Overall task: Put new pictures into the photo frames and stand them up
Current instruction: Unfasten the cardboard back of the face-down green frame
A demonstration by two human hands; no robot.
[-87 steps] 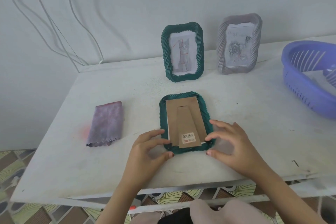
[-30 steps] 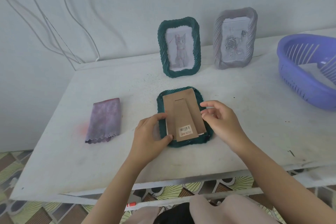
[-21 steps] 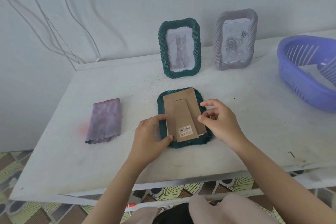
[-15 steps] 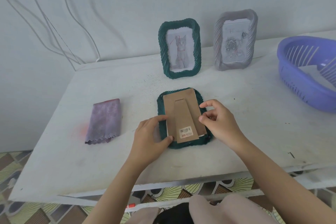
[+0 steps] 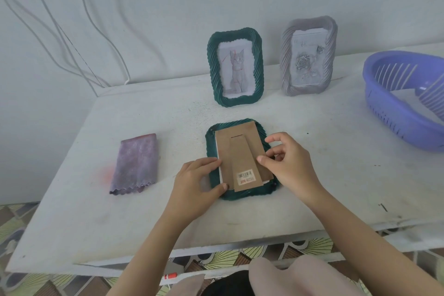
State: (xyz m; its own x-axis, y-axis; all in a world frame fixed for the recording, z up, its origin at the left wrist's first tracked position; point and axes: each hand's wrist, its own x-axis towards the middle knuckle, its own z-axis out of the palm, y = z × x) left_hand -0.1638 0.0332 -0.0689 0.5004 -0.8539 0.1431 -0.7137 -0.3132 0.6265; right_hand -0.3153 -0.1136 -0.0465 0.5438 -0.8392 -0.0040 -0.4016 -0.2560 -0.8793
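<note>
A dark green photo frame (image 5: 269,190) lies face down in the middle of the white table (image 5: 72,211). Its brown cardboard backing (image 5: 237,149) sits slightly askew on it, with the stand flap and a barcode sticker (image 5: 245,177) facing up. My left hand (image 5: 194,190) holds the frame's left edge, thumb at the lower corner of the backing. My right hand (image 5: 288,166) has curled fingers at the backing's right edge. At the back stand a green frame with a cat picture (image 5: 235,71) and a grey frame with a rose picture (image 5: 307,55).
A folded purple cloth (image 5: 137,163) lies on the left of the table. A purple plastic basket (image 5: 394,108) with paper inside stands at the right edge. White cables (image 5: 72,38) hang on the wall behind. The table's front edge is close to my body.
Since the earliest frame both hands moved from the frame's bottom corners up to its sides, and the backing is now skewed. In the last second my right fingers curled tighter on the right edge.
</note>
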